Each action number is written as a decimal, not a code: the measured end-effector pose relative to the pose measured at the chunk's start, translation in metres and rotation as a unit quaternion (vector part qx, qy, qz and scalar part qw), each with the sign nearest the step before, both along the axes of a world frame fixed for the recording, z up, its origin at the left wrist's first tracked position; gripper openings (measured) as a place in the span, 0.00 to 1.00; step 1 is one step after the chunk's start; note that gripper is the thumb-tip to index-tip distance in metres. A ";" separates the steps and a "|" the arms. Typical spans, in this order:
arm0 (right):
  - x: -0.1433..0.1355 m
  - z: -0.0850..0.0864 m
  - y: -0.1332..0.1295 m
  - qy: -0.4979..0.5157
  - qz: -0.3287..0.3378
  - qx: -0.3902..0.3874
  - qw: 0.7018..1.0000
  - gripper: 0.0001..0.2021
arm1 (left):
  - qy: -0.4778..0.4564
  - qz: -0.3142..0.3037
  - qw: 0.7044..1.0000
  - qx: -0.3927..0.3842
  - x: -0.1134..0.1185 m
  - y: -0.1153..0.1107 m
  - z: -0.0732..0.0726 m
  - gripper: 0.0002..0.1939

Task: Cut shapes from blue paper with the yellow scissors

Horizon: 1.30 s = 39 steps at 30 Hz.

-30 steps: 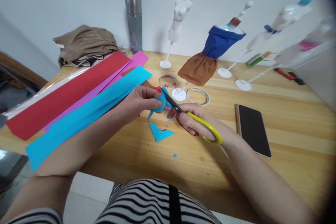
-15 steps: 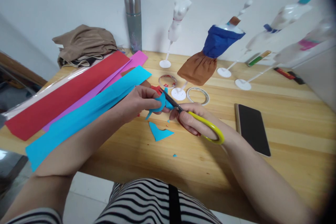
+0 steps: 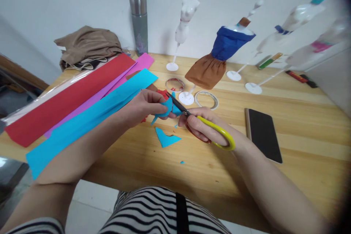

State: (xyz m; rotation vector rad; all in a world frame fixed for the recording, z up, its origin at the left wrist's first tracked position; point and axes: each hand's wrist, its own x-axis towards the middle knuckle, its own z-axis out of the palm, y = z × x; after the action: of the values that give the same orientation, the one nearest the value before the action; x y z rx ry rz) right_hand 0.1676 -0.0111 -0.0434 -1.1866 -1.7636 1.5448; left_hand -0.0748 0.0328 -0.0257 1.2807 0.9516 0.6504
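Note:
Between its thumb and fingers my left hand (image 3: pixel 149 104) pinches a small piece of blue crepe paper (image 3: pixel 166 109). My right hand (image 3: pixel 199 122) is closed round scissors (image 3: pixel 216 128) with yellow-and-red handles and dark blades. The blades lie at the blue piece, near the left fingertips; exactly where they meet the paper is partly hidden. Just below the hands, a blue paper offcut (image 3: pixel 166 139) rests on the wooden table (image 3: pixel 197 175), with a tiny blue scrap (image 3: pixel 182 162) nearer me. Red scraps (image 3: pixel 162 92) show behind my left fingers.
Long red paper (image 3: pixel 74 97) and blue paper (image 3: pixel 93 117) stretch across the left. Beyond my hands stand several mannequins, one in a blue top (image 3: pixel 231 44) and brown skirt (image 3: pixel 207 71). Tape rolls (image 3: pixel 206 100), a flask (image 3: pixel 139 31), brown cloth (image 3: pixel 87 45) and a phone (image 3: pixel 264 135) surround the work area.
My right hand and the scissors handles have shifted very slightly, the handles a touch to the right. My left hand keeps its pinch on the blue piece almost unmoved.

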 end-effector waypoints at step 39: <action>-0.011 -0.003 0.007 0.131 -0.078 0.045 0.987 0.22 | -0.008 -0.111 0.992 -0.055 0.004 -0.015 -0.013 0.11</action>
State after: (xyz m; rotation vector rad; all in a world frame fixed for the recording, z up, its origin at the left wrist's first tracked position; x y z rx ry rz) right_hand 0.1569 -0.0038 -0.0463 -1.0029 -1.5157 1.4400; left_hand -0.0711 0.0179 -0.0389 1.2605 0.8058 0.4282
